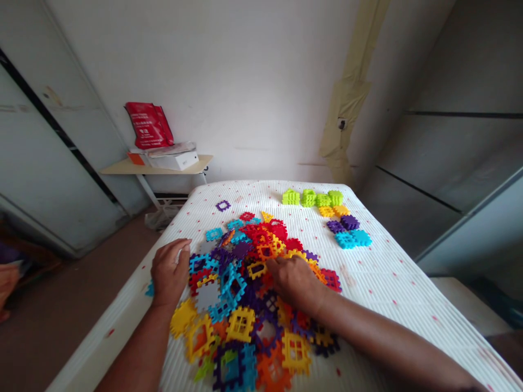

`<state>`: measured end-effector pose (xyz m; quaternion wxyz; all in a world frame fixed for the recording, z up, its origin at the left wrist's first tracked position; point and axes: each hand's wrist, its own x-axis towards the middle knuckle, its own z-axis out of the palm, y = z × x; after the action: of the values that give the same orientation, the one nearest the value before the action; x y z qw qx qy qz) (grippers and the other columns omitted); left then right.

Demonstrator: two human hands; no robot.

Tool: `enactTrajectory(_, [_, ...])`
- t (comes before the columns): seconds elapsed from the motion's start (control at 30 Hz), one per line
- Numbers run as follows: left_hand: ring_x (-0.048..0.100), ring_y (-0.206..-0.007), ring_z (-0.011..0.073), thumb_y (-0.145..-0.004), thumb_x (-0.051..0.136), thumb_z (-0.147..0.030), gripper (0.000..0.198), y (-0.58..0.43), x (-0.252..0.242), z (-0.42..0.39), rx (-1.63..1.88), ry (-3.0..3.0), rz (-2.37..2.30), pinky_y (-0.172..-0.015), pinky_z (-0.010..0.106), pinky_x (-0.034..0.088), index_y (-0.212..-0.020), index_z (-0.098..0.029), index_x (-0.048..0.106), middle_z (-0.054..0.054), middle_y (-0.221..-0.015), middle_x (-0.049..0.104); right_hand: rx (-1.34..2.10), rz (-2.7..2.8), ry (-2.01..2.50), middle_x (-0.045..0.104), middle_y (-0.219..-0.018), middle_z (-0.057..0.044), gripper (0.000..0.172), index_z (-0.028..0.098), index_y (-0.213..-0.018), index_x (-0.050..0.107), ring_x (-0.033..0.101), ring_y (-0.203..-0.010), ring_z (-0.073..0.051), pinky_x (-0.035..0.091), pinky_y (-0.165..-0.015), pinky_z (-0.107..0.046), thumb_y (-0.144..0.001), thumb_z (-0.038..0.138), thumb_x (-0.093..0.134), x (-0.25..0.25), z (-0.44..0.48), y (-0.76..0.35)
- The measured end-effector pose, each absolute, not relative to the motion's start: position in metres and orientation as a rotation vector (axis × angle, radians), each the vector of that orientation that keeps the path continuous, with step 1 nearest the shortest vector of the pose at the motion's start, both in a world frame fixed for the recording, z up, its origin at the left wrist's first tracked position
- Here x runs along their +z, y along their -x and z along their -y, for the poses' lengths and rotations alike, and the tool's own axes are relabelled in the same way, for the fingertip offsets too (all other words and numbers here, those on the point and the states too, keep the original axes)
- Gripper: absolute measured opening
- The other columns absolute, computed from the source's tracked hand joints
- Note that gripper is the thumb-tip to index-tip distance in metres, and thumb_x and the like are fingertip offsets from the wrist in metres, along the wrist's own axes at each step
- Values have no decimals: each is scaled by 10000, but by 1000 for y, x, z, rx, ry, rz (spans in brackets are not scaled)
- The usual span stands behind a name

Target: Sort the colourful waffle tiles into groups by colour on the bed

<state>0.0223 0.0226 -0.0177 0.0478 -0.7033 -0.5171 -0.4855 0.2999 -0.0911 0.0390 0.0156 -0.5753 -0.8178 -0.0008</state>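
Observation:
A heap of toothed plastic building pieces (242, 250) in many colours spreads over the bed-like padded surface. My left hand (170, 272) rests at the heap's left edge, beside a blue frame piece (200, 263); its thumb and fingers are apart, with nothing visible between them. Over the middle of the heap, my right hand (295, 282) has its fingers curled down among the pieces. Its fingertips are close to a yellow window-frame piece (256, 270), and what they grip is hidden. A grey square piece (207, 295) lies between the hands.
Sorted stacks stand at the back right: lime green pieces (291, 197), yellow-orange pieces (326, 212), purple pieces (350, 221) and light blue pieces (345, 240). One purple frame (223, 206) lies apart at the back left. Beyond is a side table (118, 167) with a red bag (149, 125).

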Motion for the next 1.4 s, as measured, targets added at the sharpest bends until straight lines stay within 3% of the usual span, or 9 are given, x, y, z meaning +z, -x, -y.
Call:
enactTrajectory(0.17, [585,-952,208,-847,433,-353,286,-21,-19,-24,-1480,2150,1559,-916,349,428,-908,-184,656,71,-946,664,201,2249,1704,667,-928,-74,312,175,-1039,580,618,-772,-163,419,-648,-237,-755,112,468,41,80,-323])
enactTrajectory(0.27, [585,-940,211,-854,433,-353,299,-21,-21,-25,-1484,2137,1529,-906,353,434,-913,-168,660,82,-941,665,405,2041,1624,663,-859,-25,380,201,-1074,575,594,-719,-129,415,-647,-220,-721,87,496,39,70,-340])
enactTrajectory(0.47, [588,-938,212,-866,426,-350,306,-22,-22,-25,-1487,2123,1496,-898,359,444,-920,-164,663,82,-945,669,1017,1689,1360,600,-765,17,297,178,-1034,556,512,-608,-87,387,-563,-204,-738,168,547,27,50,-367])
enactTrajectory(0.57, [591,-934,214,-868,427,-350,299,-22,-20,-24,-1480,2123,1500,-898,365,446,-919,-171,661,80,-946,670,1139,1650,1259,600,-760,15,280,168,-1024,554,516,-611,-89,390,-571,-209,-745,198,549,19,46,-370])
enactTrajectory(0.77, [588,-925,224,-865,429,-353,299,-21,-21,-24,-1473,2132,1475,-886,379,448,-918,-168,658,88,-945,665,596,2023,1425,668,-912,-25,318,207,-1101,582,600,-790,-146,431,-711,-249,-794,170,508,18,55,-355])
enactTrajectory(0.97, [586,-933,226,-861,431,-344,290,-19,-23,-26,-1490,2130,1452,-890,377,444,-925,-171,654,86,-946,662,-22,2267,1663,634,-1055,-73,253,202,-1050,598,553,-957,-204,387,-812,-317,-802,199,551,36,66,-343])
enactTrajectory(1.03, [587,-935,226,-861,433,-342,285,-19,-23,-26,-1487,2131,1448,-892,375,442,-923,-172,654,85,-948,663,-117,2322,1717,630,-1015,-72,233,202,-1013,600,533,-949,-219,377,-789,-333,-795,282,592,41,70,-341])
enactTrajectory(1.2, [588,-927,228,-865,432,-337,288,-20,-22,-25,-1473,2128,1444,-889,377,442,-926,-165,655,93,-947,665,-180,2482,1748,607,-949,-77,400,190,-966,591,506,-914,-235,365,-730,-330,-705,481,675,42,79,-334])
enactTrajectory(1.4, [584,-926,229,-864,424,-344,289,-21,-21,-25,-1476,2140,1456,-891,389,446,-928,-178,652,86,-941,662,-259,2517,1779,604,-946,-94,270,181,-971,585,483,-908,-235,346,-743,-350,-774,364,613,33,82,-325])
